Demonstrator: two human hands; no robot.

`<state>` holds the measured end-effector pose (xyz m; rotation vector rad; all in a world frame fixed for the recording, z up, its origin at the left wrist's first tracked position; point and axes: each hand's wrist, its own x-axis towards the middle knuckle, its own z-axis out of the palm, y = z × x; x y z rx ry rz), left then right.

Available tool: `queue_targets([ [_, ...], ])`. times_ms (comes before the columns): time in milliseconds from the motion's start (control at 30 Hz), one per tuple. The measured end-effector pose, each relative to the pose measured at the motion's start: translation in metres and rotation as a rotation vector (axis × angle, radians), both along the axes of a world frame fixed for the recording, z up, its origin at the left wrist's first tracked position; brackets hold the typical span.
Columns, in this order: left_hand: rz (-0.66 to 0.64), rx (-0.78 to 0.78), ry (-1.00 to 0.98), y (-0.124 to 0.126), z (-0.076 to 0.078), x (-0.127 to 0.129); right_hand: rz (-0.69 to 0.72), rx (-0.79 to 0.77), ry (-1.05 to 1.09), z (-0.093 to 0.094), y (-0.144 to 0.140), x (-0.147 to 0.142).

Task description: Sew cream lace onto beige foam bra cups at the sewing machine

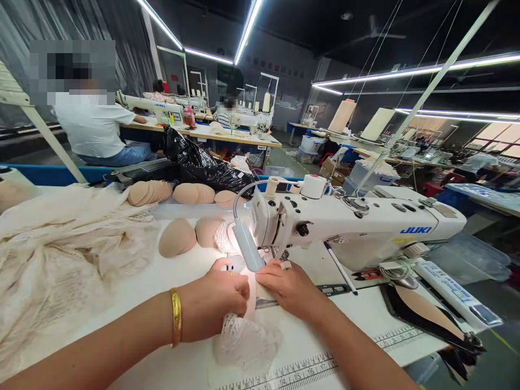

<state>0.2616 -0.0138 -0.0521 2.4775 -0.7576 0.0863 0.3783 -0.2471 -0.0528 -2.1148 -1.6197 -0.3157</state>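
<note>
A white JUKI sewing machine (357, 216) stands in front of me, its lit lamp tube (247, 246) hanging beside the needle area. Under the lamp lies a pale pink pad (251, 292), joined by or overlapping white lace fabric (247, 341) that drapes toward me. My left hand (217, 295), with a gold bangle at the wrist, is closed, fingers curled on the lace and the pad's left side. On the pad's right edge, by the machine foot, my right hand (290, 284) pinches with fingers together. The needle itself is hidden.
Beige oval pads (177, 238) lie left of the machine, with more stacks (150, 192) behind. A heap of cream lace (60, 244) covers the left side. A white pen (341, 268) and a printed ruler (300, 376) are at right. A co-worker (89, 124) sits at another machine.
</note>
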Motion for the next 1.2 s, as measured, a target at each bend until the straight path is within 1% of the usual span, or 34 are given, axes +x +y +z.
queue_targets([
  [100, -0.012, 0.022, -0.026, -0.001, 0.002, 0.002, 0.035, -0.036, -0.015, 0.000, 0.000, 0.003],
  [233, -0.033, 0.053, -0.046, -0.003, 0.009, 0.000, 0.022, -0.050, 0.001, -0.003, 0.000, 0.004],
  [400, -0.025, 0.028, -0.065, -0.003, 0.010, -0.001, 0.044, -0.066, 0.013, -0.006, -0.001, 0.003],
  [567, -0.003, 0.090, -0.051, -0.005, 0.011, -0.001, 0.044, -0.056, 0.005, -0.007, -0.001, 0.004],
  [767, 0.010, 0.132, -0.036, -0.009, 0.019, -0.004, 0.040, -0.067, -0.004, -0.006, -0.001, 0.004],
  [1000, 0.041, 0.154, -0.016, -0.005, 0.012, -0.003, 0.013, -0.069, -0.061, -0.008, -0.001, 0.005],
  [1067, 0.044, 0.184, 0.006, -0.005, 0.017, -0.003, 0.004, -0.072, -0.084, -0.009, -0.001, 0.005],
  [1200, 0.022, 0.244, 0.029, -0.005, 0.031, -0.002, -0.007, -0.080, -0.091, -0.010, -0.001, 0.005],
])
